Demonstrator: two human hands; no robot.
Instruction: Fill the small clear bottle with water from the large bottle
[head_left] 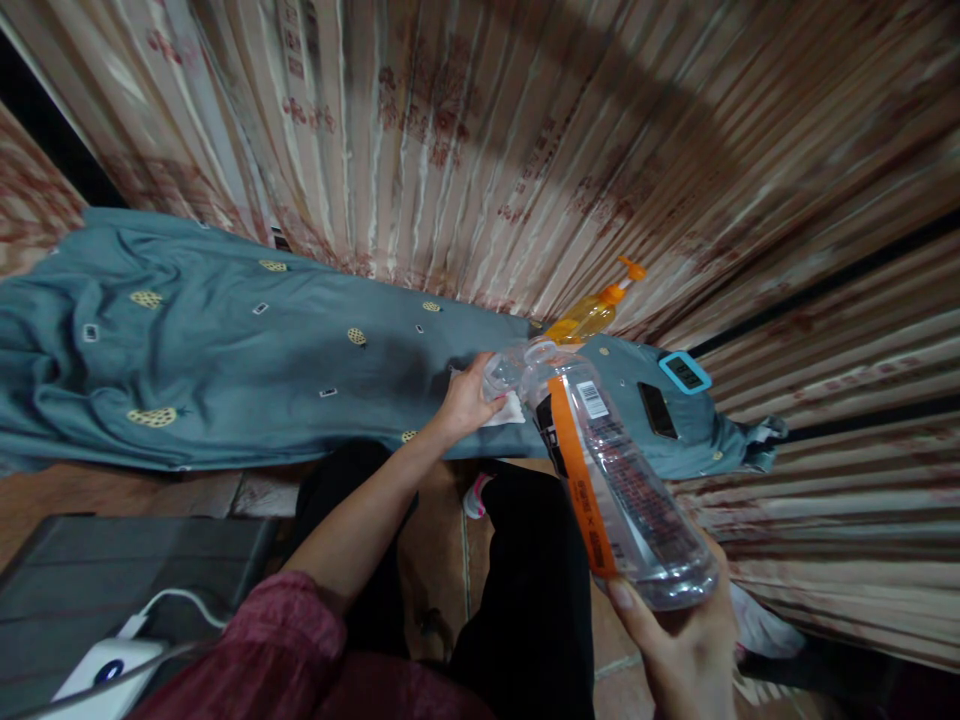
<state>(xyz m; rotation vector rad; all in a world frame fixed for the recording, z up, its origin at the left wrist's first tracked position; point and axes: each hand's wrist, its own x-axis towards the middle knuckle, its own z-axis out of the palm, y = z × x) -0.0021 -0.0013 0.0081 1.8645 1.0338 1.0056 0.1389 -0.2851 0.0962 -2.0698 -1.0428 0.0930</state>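
Note:
My right hand is closed around the base of a large clear plastic bottle with an orange and black label. The bottle is tilted, its neck down toward my left hand. My left hand grips a small clear plastic container, whose mouth meets the big bottle's neck; I cannot tell whether they touch. Something white, like a tissue, lies below the small container by my left fingers. Right behind the bottle neck is a pump bottle of yellow liquid with an orange pump head.
A grey-green cloth with pineapple prints covers the long narrow table. On its right part lie a dark phone and a blue-framed digital clock. Pleated curtains hang behind. A white power bank with a cable rests lower left.

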